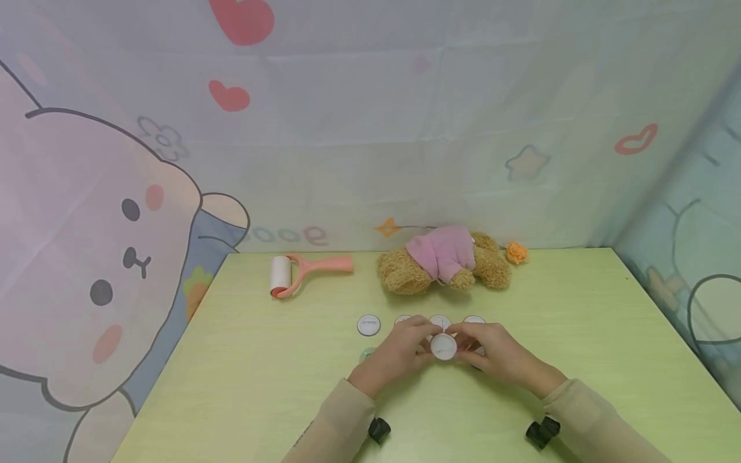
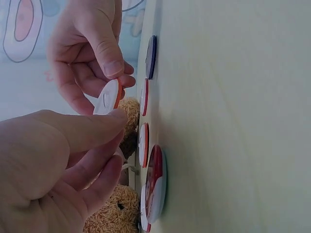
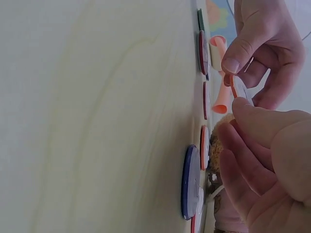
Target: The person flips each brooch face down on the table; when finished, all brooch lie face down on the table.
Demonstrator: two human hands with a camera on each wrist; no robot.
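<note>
Between both hands, above the table, is a round pin-back badge (image 1: 443,347) with a white back; its thin orange rim shows in the wrist views. My left hand (image 1: 399,350) pinches one side between thumb and fingers. The opposite side is pinched by my right hand (image 1: 492,350). Behind the hands lies a row of similar badges, among them a white-backed badge (image 1: 368,325) at the left end and another badge (image 1: 475,319) at the right. A green-edged badge (image 1: 366,355) is partly covered by my left hand. Close to my right hand sits a blue-rimmed badge (image 3: 191,182).
Toward the back lies a teddy bear (image 1: 442,257) in a pink top, on its side. An orange fuzzy ball (image 1: 516,253) is beside it. A pink-handled lint roller (image 1: 312,267) lies at the back left. A printed cloth (image 1: 359,128) hangs behind the table.
</note>
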